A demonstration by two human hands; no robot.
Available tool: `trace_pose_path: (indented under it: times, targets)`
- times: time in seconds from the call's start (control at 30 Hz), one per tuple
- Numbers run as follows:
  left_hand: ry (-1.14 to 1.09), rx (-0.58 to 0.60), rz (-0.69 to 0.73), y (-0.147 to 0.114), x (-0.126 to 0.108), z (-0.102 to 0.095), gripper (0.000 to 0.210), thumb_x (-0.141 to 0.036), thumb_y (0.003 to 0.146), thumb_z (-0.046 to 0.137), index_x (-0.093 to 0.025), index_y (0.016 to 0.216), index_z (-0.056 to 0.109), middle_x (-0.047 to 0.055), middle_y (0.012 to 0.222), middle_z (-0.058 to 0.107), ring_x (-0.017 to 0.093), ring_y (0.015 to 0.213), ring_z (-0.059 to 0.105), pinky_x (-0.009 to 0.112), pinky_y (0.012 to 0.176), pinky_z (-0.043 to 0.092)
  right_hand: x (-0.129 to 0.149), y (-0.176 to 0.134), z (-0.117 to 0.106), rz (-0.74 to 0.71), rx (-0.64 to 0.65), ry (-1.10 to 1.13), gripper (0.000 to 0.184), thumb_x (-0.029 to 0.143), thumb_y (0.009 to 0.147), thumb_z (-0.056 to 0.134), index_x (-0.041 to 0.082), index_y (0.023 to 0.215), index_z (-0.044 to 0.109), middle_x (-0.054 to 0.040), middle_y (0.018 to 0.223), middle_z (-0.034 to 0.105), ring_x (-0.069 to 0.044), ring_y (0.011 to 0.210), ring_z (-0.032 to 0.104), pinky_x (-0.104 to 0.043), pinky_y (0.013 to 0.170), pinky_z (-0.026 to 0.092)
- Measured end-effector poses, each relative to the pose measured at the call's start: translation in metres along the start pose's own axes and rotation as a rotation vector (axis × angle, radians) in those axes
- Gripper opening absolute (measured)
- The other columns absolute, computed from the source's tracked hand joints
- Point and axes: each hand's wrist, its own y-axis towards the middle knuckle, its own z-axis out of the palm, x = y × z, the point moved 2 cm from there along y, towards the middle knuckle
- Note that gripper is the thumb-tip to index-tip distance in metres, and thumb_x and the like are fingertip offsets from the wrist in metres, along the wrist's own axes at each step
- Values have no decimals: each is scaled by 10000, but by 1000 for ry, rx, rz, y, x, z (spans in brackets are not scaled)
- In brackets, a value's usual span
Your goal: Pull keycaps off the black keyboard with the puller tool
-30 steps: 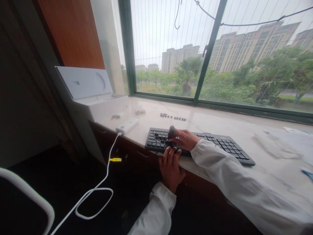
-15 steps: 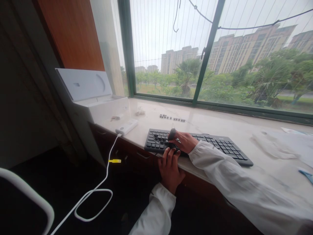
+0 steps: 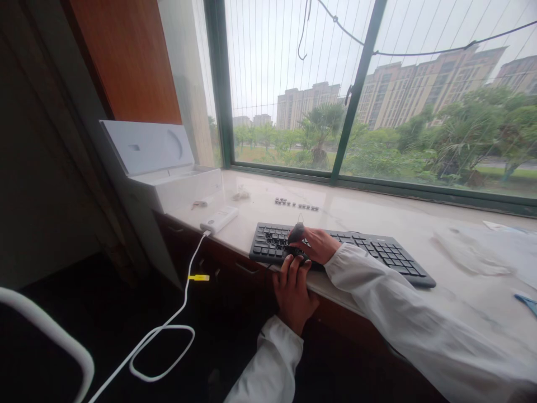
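Worked left to right. Traced a white cable (image 3: pixel 161 327), yellow tag (image 3: pixel 199 277) attached, up to a small white device (image 3: pixel 220 219) at the front of the worktop (image 3: pixel 243 236). Logged a white box (image 3: pixel 184 193) behind it, lid raised. Observed no change in this area beyond a slight drift of the whole view (put down to head motion).

Next found a row of loose keycaps (image 3: pixel 294 204) behind the keyboard (image 3: pixel 271 243). Detected no clear addition to or loss from that row over the last second. Located the keyboard along the front edge of the worktop, with several bare sockets showing among its left-hand keys.

Saw the left hand (image 3: pixel 296 296) at the keyboard's front edge: grip apart, fingertips on the edge, thumb spread away. Recorded no change there; judged it to be steadying the board.

Found the right hand (image 3: pixel 316 244) over the keys, grip clamped on a dark tool (image 3: pixel 297 233) with a thin wire loop pointing up. Noted the one fresh change here: tool tipped a little rightward, base kept over about the same patch. Took this as a small adjustment at one spot. Could not tell what the tool's lower end touched (fingers in the way).

Entered crumpled pale plastic (image 3: pixel 472 252) at far right, unmoved, well apart from both hands.
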Motion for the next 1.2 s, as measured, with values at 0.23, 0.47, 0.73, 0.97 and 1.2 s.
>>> trace_pose_path:
  times: [0.23, 0.47, 0.73, 0.97, 1.2]
  targets:
    - [-37, -9, -2, 0, 0, 0, 560, -114, 623, 532, -261, 1160, 588, 8, 1266, 628, 232, 1258, 485, 388, 942, 333, 1, -1, 0, -17, -16, 4, 195, 351, 949, 488, 181, 1028, 542, -70, 898, 696, -168, 731, 663, -280, 681, 531]
    - [7, -7, 12, -1, 2, 2, 552, -135, 619, 539, -259, 1153, 607, 22, 1259, 630, 244, 1243, 496, 381, 933, 350, 2, -2, 1, -31, -39, -11, 189, 349, 952, 488, 179, 1011, 546, -60, 857, 681, -164, 715, 647, -283, 671, 528]
    - [-1, -8, 10, -2, 2, 3, 546, -142, 633, 534, -265, 1160, 602, 18, 1264, 630, 242, 1246, 494, 389, 932, 338, 1, -2, 2, -41, -48, -35, 208, 368, 959, 474, 178, 1005, 544, -61, 855, 675, -167, 711, 643, -286, 666, 524]
    - [8, 1, 7, -3, 3, 4, 548, -148, 636, 542, -268, 1166, 606, 18, 1268, 627, 243, 1246, 494, 390, 936, 339, 4, 0, -1, -32, -26, -16, 199, 366, 955, 471, 180, 990, 533, -61, 840, 662, -164, 687, 627, -290, 653, 518]
    - [-4, -11, 5, -2, 2, 3, 541, -144, 638, 546, -265, 1162, 607, 21, 1255, 635, 243, 1238, 500, 382, 926, 344, 8, 3, -4, -17, 2, -21, 211, 382, 960, 460, 179, 970, 518, -57, 799, 641, -160, 667, 607, -279, 636, 499]
